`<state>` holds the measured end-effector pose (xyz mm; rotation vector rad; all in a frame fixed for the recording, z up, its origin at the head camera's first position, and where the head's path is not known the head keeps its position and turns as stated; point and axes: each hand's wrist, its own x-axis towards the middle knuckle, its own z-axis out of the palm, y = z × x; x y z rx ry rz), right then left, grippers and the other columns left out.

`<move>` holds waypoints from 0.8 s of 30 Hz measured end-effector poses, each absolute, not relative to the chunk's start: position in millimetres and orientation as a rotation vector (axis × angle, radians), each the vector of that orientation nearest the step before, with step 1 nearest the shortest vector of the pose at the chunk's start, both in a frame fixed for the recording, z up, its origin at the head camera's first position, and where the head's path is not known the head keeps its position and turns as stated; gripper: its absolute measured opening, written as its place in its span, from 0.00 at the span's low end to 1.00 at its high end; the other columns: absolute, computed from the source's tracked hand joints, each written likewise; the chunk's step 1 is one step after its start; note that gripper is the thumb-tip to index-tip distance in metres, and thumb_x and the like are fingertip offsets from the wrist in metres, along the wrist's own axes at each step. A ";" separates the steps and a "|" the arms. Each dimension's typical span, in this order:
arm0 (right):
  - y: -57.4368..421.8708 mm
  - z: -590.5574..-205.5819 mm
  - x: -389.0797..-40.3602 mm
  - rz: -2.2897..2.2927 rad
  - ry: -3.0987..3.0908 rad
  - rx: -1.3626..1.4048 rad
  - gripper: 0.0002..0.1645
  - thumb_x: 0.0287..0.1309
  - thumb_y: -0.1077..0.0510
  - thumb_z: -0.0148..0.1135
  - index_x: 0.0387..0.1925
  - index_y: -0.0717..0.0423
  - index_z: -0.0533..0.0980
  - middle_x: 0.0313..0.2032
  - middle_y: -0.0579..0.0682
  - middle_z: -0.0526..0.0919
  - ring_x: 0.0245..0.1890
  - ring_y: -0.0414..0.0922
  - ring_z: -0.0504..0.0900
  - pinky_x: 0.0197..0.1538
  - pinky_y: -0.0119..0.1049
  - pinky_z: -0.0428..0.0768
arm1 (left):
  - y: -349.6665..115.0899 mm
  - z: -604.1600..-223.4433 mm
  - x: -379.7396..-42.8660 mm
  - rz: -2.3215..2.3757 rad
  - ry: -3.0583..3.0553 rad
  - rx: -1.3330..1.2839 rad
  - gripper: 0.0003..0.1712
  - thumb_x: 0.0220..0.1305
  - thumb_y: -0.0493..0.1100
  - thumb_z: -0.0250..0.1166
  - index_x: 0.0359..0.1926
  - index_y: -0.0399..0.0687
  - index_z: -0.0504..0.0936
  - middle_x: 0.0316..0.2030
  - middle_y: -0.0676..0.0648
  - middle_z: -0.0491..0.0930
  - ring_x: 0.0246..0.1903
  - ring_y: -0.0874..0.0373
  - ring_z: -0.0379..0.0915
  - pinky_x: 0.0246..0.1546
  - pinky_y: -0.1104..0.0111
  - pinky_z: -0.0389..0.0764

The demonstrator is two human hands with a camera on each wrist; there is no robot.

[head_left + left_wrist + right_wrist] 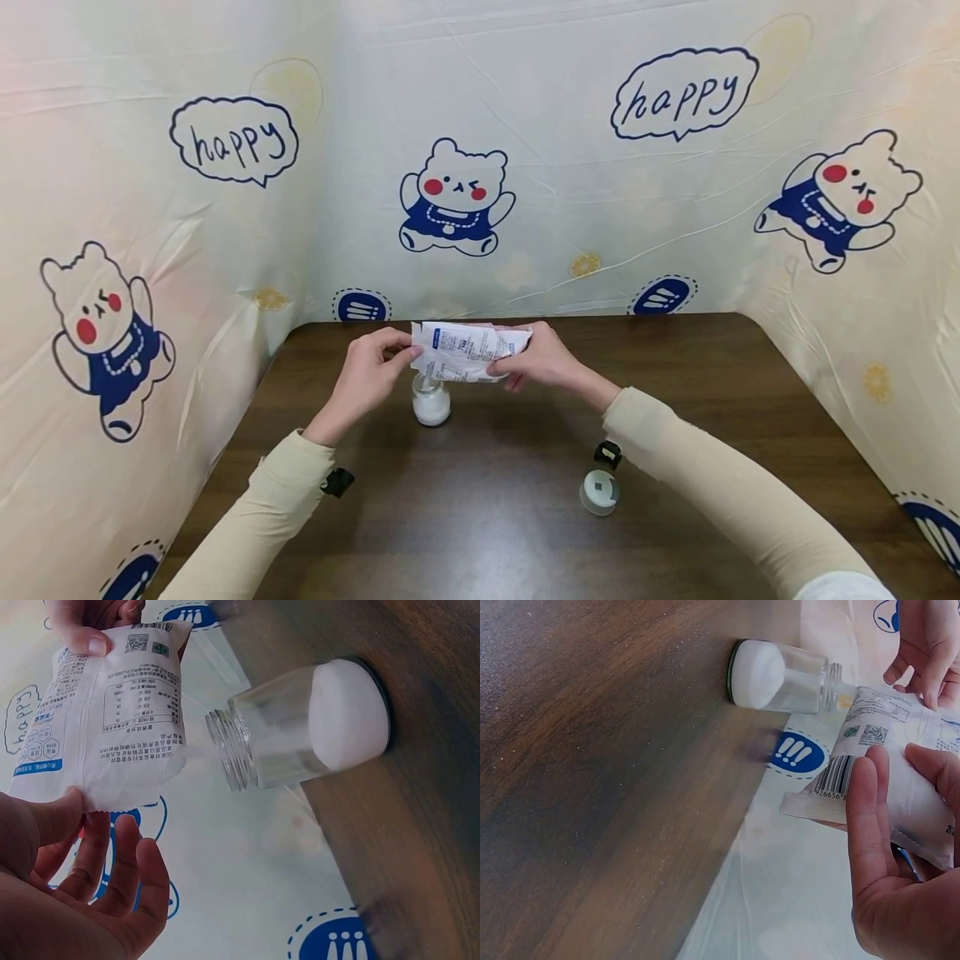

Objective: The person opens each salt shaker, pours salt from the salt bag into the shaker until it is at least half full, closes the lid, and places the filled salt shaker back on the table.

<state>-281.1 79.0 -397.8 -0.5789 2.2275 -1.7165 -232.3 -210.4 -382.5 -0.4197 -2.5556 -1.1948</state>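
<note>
My left fingers [154, 889] pinch the packet's [459, 343] edge, the rest loosely spread; right fingers [864, 817] grip its other end. Packet at jar's [431, 407] 1 o'clock; overtilting could spill white powder [349, 716].

White for the packet [112, 712], patterned with fine dark print [141, 699], a black-and-white QR code [137, 643], a barcode [838, 776] of black stripes, a green square [160, 649] and a blue block [37, 766]; clear for the jar [802, 679], with plain white for the contents [757, 673]. Dark brown with streaky wood grain on the counter [487, 517], pale beige on the sleeves [285, 492], black on the wrist devices [337, 482]. Pale cream shading into mint across the backdrop cloth [562, 192], decorated with blue-outlined bears [453, 200] in blue outfits [420, 223] with red cheeks [433, 187], blue "happy" speech bubbles [234, 140], yellow citrus slices [586, 266] and blue ovals [663, 295] with dashed edges.
</note>
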 end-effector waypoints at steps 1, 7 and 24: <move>79.4 -398.0 -281.0 -1.716 2.226 -0.578 0.22 0.50 0.64 0.82 0.48 0.65 0.84 0.36 0.58 0.90 0.22 0.58 0.87 0.26 0.47 0.86 | -210.1 -382.2 -232.2 -1.198 -2.557 -0.421 0.04 0.70 0.33 0.71 0.43 0.37 0.90 0.39 0.44 0.87 0.33 0.51 0.81 0.32 0.64 0.81; 81.2 -399.8 -281.1 -1.724 2.216 -0.578 0.22 0.51 0.64 0.82 0.48 0.64 0.84 0.36 0.58 0.90 0.21 0.57 0.87 0.27 0.50 0.87 | -208.7 -383.2 -233.7 -1.200 -2.557 -0.423 0.04 0.70 0.33 0.71 0.43 0.37 0.90 0.39 0.44 0.87 0.33 0.52 0.81 0.34 0.65 0.81; 80.9 -397.1 -282.4 -1.754 2.200 -0.558 0.22 0.50 0.66 0.81 0.48 0.65 0.84 0.35 0.59 0.90 0.21 0.57 0.87 0.28 0.52 0.87 | -208.4 -382.6 -238.9 -1.191 -2.532 -0.426 0.04 0.69 0.32 0.71 0.43 0.37 0.90 0.38 0.43 0.87 0.33 0.51 0.81 0.34 0.66 0.80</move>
